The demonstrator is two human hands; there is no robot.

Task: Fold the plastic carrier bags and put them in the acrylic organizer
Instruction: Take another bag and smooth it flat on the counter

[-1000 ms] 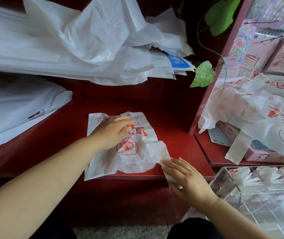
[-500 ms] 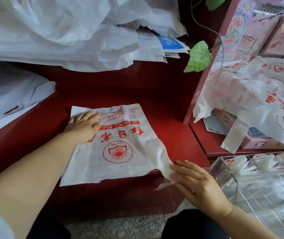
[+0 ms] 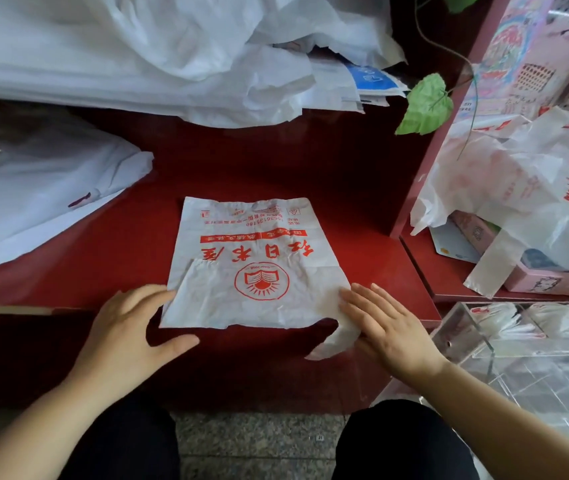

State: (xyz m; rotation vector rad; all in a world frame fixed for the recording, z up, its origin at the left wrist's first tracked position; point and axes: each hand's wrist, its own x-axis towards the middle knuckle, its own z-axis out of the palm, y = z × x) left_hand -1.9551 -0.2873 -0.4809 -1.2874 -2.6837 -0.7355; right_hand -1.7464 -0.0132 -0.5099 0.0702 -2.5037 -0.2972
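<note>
Flat on the red worktop [image 3: 362, 202], near its front edge: a white carrier bag [image 3: 255, 268] with red print, round emblem toward the near side, small lettering toward the far side. Left hand [image 3: 127, 327] at the bag's near-left corner, fingers [image 3: 144, 296] straight and spread, tips touching the bag's edge, thumb out across the worktop's front, nothing grasped. Right hand [image 3: 390, 327] laid flat on the near-right corner, fingers released and straight, pressing down the plastic beside a handle strip curling off over the front edge. To the right and lower, a clear acrylic organizer [image 3: 484, 348], with folded white bags [image 3: 497, 322] in its far compartments. Above that, on a side shelf [image 3: 449, 278], a loose heap of red-printed bags [image 3: 518, 188] draped over pink boxes [image 3: 553, 280]. At the back, a big pile of white plastic sheeting [image 3: 137, 57]; at the left, another white sheet [image 3: 34, 202]; beside the shelf post, a green leaf [image 3: 423, 103].
</note>
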